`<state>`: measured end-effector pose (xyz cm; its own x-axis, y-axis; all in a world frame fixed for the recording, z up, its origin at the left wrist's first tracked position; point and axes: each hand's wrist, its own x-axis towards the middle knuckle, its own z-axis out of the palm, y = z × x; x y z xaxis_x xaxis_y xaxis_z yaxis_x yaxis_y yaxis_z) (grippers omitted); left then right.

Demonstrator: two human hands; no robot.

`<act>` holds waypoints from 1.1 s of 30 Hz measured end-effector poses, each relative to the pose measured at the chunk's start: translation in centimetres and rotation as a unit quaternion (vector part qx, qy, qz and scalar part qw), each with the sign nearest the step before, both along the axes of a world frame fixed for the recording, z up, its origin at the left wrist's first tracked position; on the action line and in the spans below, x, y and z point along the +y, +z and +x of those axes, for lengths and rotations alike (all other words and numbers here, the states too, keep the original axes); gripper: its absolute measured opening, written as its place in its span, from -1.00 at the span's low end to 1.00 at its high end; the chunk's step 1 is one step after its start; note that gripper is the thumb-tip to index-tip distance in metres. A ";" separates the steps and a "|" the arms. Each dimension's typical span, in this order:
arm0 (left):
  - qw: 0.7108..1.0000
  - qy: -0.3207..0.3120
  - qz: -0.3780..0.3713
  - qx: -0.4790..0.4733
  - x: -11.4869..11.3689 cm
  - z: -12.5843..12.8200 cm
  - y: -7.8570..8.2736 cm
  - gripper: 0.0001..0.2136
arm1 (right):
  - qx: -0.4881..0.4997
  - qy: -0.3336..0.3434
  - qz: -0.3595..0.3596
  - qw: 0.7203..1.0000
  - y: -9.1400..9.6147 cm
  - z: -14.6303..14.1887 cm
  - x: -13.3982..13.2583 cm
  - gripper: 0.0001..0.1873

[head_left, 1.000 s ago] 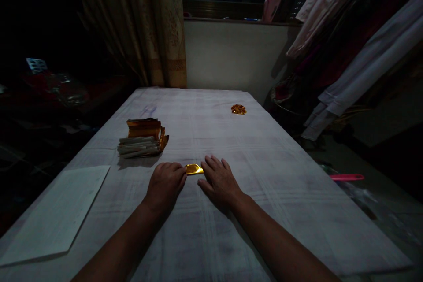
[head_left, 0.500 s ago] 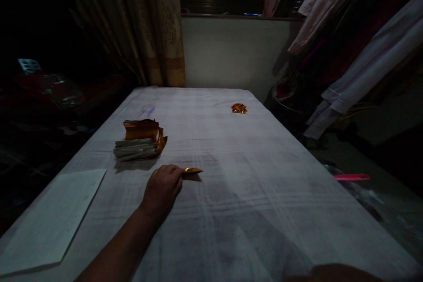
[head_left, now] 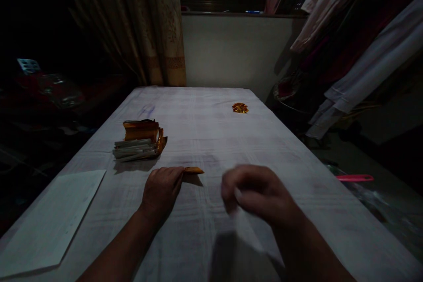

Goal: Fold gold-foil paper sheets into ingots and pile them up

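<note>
My left hand (head_left: pixel 162 187) is closed on a small folded piece of gold foil paper (head_left: pixel 194 170), resting low over the sheet near the table's middle. One pointed end of the piece sticks out to the right past my fingertips; the rest is covered by them. To the right, my right hand (head_left: pixel 256 191) hovers above the cloth, loosely curled with the thumb against the fingers. Nothing shows in it, and its fingertips are slightly blurred. Beyond my left hand stands a stack of gold foil papers (head_left: pixel 142 132) with pale backs.
A white-grey plaid cloth (head_left: pixel 211 132) covers the table. A pale flat sheet (head_left: pixel 56 216) lies at the near left. Near the far right edge sits a shiny gold foil piece (head_left: pixel 240 108). Clothes (head_left: pixel 373 61) hang at right; a curtain (head_left: pixel 161 31) hangs behind.
My right hand has risen from the bottom right edge into the middle right of the view. My left hand keeps hold of the folded foil paper, almost unmoved.
</note>
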<state>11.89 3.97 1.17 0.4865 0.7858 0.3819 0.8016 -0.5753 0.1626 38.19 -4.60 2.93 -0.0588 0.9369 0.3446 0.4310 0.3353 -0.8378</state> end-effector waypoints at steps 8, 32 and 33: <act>1.000 0.000 0.023 0.017 -0.1 0.3 0.4 -0.78 | -0.238 -0.081 -0.065 0.966 0.5 -5.9 5.4 -0.62; 0.989 0.056 -0.120 -0.062 0.0 0.9 1.0 -0.67 | -0.190 -0.078 -0.123 0.971 -0.6 -5.7 5.4 -0.71; 0.990 0.056 -0.120 -0.055 -0.1 0.9 1.0 -0.67 | -0.186 -0.077 -0.124 0.972 -0.6 -5.8 5.4 -0.71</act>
<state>12.80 3.92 2.17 0.3576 0.9066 0.2241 0.8279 -0.4188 0.3731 32.43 0.77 2.29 0.0119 0.9959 0.0892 0.7484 0.0503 -0.6614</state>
